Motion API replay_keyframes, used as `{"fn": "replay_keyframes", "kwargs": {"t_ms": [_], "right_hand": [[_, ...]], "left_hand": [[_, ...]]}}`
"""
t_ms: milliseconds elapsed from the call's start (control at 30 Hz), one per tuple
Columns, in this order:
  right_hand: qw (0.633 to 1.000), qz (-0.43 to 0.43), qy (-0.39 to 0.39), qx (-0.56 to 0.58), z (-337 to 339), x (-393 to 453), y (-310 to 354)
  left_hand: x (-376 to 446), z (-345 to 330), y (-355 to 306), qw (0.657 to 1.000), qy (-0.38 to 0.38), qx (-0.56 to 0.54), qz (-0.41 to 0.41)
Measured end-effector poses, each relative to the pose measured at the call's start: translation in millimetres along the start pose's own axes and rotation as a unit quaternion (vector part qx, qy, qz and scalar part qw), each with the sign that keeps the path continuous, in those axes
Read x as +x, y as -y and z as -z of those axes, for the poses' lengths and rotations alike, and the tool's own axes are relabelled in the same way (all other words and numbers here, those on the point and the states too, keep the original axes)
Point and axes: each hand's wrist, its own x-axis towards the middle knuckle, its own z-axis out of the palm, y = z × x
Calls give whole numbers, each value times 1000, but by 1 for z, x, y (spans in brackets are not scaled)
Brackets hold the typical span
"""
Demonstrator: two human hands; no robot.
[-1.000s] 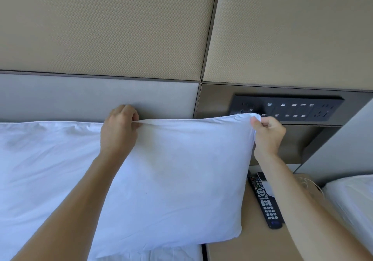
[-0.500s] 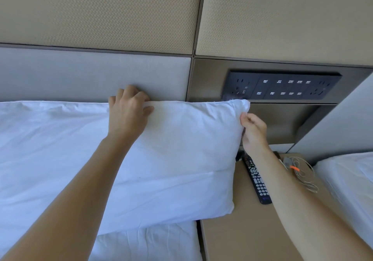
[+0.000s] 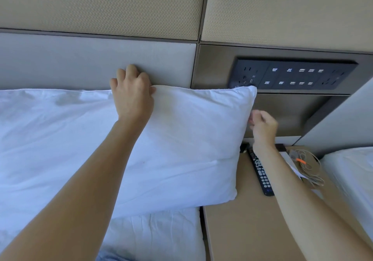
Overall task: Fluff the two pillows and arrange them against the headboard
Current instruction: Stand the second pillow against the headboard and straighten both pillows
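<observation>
Near pillow (image 3: 181, 143): white, long axis runs left-right along the headboard (image 3: 80, 63), far long edge leaning up against it, near edge down on the bed sheet (image 3: 157, 234). Right end overhangs the mattress edge, just over the nightstand (image 3: 248, 230). Top right corner points up and right, ends just below the black socket/switch panel (image 3: 292, 76).

Second pillow (image 3: 40, 119): white, on the left, same left-right axis, also against the headboard. Touches or sits partly under the near pillow; can't tell where one ends.

Around it:
- TV remote (image 3: 260, 172) lies flat on the nightstand, long axis near-far, just right of the pillow's right end
- coiled pale cable (image 3: 306, 168) with an orange tie further right, on some white paper
- another white bed (image 3: 351, 180) at the right edge
- recessed brown niche behind the nightstand, under the panel

Nothing sits between the pillows and the headboard apart from the left hand's fingers.

Left hand (image 3: 131, 97): draped over the near pillow's top edge, fingers curled over behind it toward the headboard, thumb on the front face, gripping the edge.

Right hand (image 3: 262, 125): blurred, beside the pillow's right end, fingers loosely curled. Fingertips right at the side seam; can't tell if they pinch it or are just off it
</observation>
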Motion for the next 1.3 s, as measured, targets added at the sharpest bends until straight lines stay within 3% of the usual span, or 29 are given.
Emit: {"fn": "replay_keyframes", "kwargs": {"t_ms": [100, 200, 300, 500, 733, 867, 967, 1067, 1167, 1300], "right_hand": [[987, -116, -4, -107, 23, -36, -69], [931, -280, 15, -236, 50, -83, -141], [904, -361, 47, -224, 63, -114, -168], [902, -322, 130, -257, 52, -119, -163], [919, -302, 53, -248, 55, -125, -173], [917, -299, 61, -258, 53, -123, -159], [965, -218, 25, -146, 38, -89, -105], [989, -116, 84, 41, 21, -45, -31], [988, -51, 133, 59, 0, -12, 9], [994, -12, 67, 88, -10, 3, 24]], "left_hand": [[-1, -1, 0, 1000, -5, -3, -1], [-3, -2, 1, 1000, -4, 4, -8], [-1, -1, 0, 1000, -8, 9, -10], [1, 0, -1, 1000, -3, 6, 0], [6, 6, 1, 999, -43, 11, 31], [5, 1, 3, 999, -35, 5, 25], [5, -2, 8, 999, -42, 9, 8], [4, -3, 7, 999, -43, -4, 3], [4, -2, 7, 999, -37, -9, 15], [5, 2, 5, 999, -48, -14, 18]]}}
